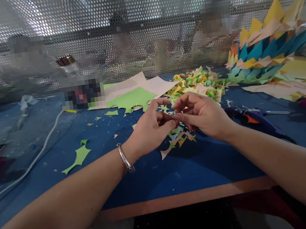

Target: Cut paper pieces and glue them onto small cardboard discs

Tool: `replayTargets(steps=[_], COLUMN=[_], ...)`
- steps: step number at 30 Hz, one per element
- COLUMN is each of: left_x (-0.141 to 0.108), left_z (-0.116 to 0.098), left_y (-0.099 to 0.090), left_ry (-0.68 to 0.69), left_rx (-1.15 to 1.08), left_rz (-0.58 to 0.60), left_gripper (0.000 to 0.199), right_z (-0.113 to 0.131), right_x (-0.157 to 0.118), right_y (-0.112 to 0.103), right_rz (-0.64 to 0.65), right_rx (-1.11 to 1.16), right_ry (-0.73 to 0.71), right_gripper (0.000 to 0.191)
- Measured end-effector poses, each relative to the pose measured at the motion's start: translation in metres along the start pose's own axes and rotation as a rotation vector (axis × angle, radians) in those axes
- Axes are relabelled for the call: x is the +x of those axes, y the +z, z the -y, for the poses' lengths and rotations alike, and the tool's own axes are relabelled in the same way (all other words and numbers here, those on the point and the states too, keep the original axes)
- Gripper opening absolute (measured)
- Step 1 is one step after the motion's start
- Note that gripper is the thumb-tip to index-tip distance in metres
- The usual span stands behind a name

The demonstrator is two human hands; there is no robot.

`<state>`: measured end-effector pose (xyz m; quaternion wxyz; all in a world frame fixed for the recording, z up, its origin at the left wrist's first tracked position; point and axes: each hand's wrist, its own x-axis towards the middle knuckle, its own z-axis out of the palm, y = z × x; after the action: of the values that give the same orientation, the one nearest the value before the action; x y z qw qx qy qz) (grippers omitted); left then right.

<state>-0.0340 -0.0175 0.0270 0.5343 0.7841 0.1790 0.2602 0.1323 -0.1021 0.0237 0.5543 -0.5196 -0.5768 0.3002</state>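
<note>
Over the blue table (150, 179), my left hand (154, 125) and my right hand (201, 113) meet, thumbs and fingertips pinched close together. Whatever is between the fingertips is too small or hidden to make out. A silver bangle (125, 158) circles my left wrist. Cut paper scraps (177, 139) in cream, green and yellow lie beneath the hands. Just beyond them, a green paper sheet (130, 98) with rounded cut-outs along its edge rests on pale sheets (134, 83). A heap of small curled paper pieces (201, 81) stands behind my right hand.
To the right lies a dark blue tool resembling a glue gun (265, 121). Behind it rises a layered folded-paper piece (266, 49) in yellow, teal and green. A white cable (43, 143) and a green scrap (80, 155) are at left. A perforated metal screen (145, 17) backs the table, with people beyond.
</note>
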Motion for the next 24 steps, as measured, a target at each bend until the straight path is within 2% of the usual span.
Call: replayTargets(steps=[5,12,20,24], left_x=[0.0000,0.0010,-0.0002,-0.0003], left_z=[0.0022,0.0025,0.0033,0.0006], left_y=[0.0006,0.0013,0.0011,0.0026], left_ry=[0.011,0.014,0.036,0.049], left_rx=[-0.054,-0.044,-0.023,-0.010], left_rz=[-0.008,-0.045,-0.021,-0.066], left_gripper=[0.057,0.055,0.048,0.045], right_z=[-0.0020,-0.0016,0.0000,0.0004], right_x=[-0.0005,0.0000,-0.0013,-0.0010], right_y=[-0.0013,-0.0005,0.0002,0.0004], right_rz=[-0.005,-0.005,-0.002,0.001], right_rx=[0.028,0.070,0.065,0.053], right_ry=[0.007,0.024,0.034,0.030], right_gripper=[0.027,0.032,0.029,0.031])
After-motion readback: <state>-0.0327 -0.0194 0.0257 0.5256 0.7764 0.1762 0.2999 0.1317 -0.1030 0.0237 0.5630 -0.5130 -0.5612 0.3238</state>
